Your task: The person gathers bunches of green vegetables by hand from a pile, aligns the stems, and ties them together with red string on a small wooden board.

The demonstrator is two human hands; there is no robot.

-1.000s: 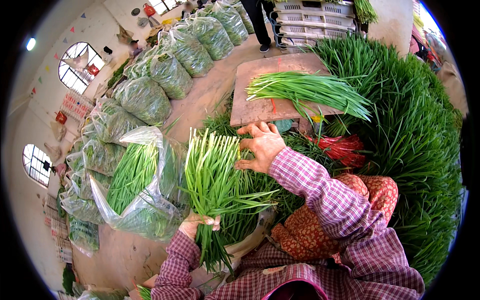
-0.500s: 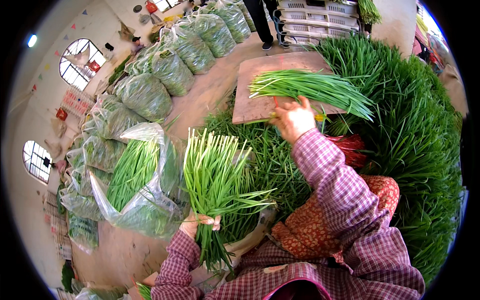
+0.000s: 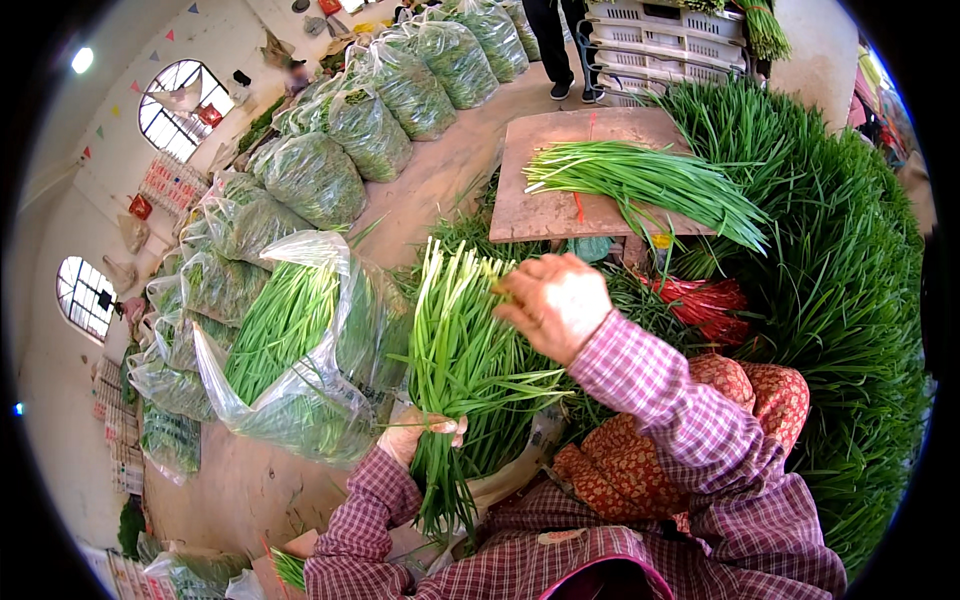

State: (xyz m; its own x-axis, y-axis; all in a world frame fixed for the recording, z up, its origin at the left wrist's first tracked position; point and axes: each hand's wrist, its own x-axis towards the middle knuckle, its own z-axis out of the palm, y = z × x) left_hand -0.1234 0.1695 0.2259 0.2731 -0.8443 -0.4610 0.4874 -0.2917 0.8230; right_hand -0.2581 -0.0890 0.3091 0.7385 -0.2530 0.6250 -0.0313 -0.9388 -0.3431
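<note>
My left hand point(image 3: 410, 436) is wrapped round the lower, leafy part of a thick bunch of green chives point(image 3: 455, 340), its pale cut ends pointing up and away from me. Beside those pale ends is my right hand point(image 3: 562, 302), its fingers curled together; a yellowish bit shows at the fingertips, too small to name. A second bunch of chives point(image 3: 640, 185) lies across a wooden board point(image 3: 515, 215), over a red tie point(image 3: 579, 207). To the left, an open clear plastic bag point(image 3: 290, 425) holds more chives, leaning upright.
Stuffed clear bags point(image 3: 310, 180) line the floor at the far left. Loose chives are heaped in a tall pile point(image 3: 830, 280) on the right. Red ties point(image 3: 705, 308) lie beside my knee. White crates point(image 3: 665, 45) are stacked behind the board, next to a standing person's legs point(image 3: 550, 45).
My right hand has drawn back from the board's near edge to the pale ends of the held bunch. The view has shifted, and my left hand keeps its hold.
</note>
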